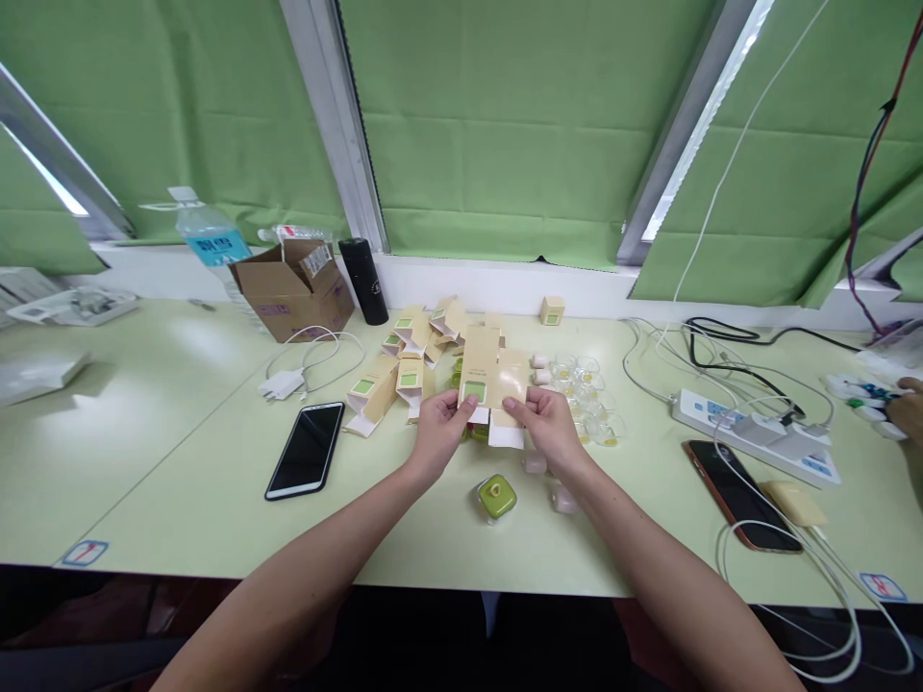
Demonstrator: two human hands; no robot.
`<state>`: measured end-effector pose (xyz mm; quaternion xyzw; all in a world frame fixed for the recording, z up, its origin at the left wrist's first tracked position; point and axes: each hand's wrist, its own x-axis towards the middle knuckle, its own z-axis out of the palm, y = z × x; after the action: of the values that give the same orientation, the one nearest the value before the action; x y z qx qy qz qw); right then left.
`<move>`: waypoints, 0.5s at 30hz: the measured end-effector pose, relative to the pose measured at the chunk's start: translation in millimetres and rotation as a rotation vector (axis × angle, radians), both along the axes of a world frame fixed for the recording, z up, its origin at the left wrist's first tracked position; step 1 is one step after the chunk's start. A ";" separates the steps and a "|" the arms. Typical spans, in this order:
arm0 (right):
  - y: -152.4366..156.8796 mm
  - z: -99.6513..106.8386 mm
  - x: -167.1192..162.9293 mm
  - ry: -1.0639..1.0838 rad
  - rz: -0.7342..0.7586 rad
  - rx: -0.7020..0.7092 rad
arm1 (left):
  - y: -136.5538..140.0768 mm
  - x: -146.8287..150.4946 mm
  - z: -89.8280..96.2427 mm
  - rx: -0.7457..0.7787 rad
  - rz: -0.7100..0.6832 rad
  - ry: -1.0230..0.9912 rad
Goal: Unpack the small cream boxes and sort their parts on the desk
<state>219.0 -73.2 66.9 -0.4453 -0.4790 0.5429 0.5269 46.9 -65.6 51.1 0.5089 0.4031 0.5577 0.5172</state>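
Note:
Both my hands grip a small beige cardboard box (481, 358), its flaps spread and a green square showing on one face. My left hand (441, 434) pinches its lower left edge, thumb on the front. On the lower right flap, my right hand (552, 423) closes with the thumb over the card. A green square container with a clear base (497, 496) sits on the table just below. Past the hands lie several part-formed beige boxes (409, 378), with more green pieces partly hidden behind the held box. Several clear cups (587, 394) and pale pink pieces (563, 498) are at the right.
Left are a phone (305, 451), a charger (283, 383), an opened brown carton (294, 288), a black flask (364, 281) and a water bottle (209, 235). Right are a power strip (754, 437), cables and another phone (741, 492). Another person's hand (909, 411) shows at the right edge.

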 end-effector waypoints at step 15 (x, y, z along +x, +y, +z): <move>-4.3 -9.2 -12.4 -0.059 -0.025 0.214 | 10.1 -4.3 -5.3 0.001 0.167 -0.023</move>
<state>206.6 -77.5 57.7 -0.4083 -0.5438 0.4686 0.5639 42.6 -55.5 45.8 0.4674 0.4379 0.6050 0.4730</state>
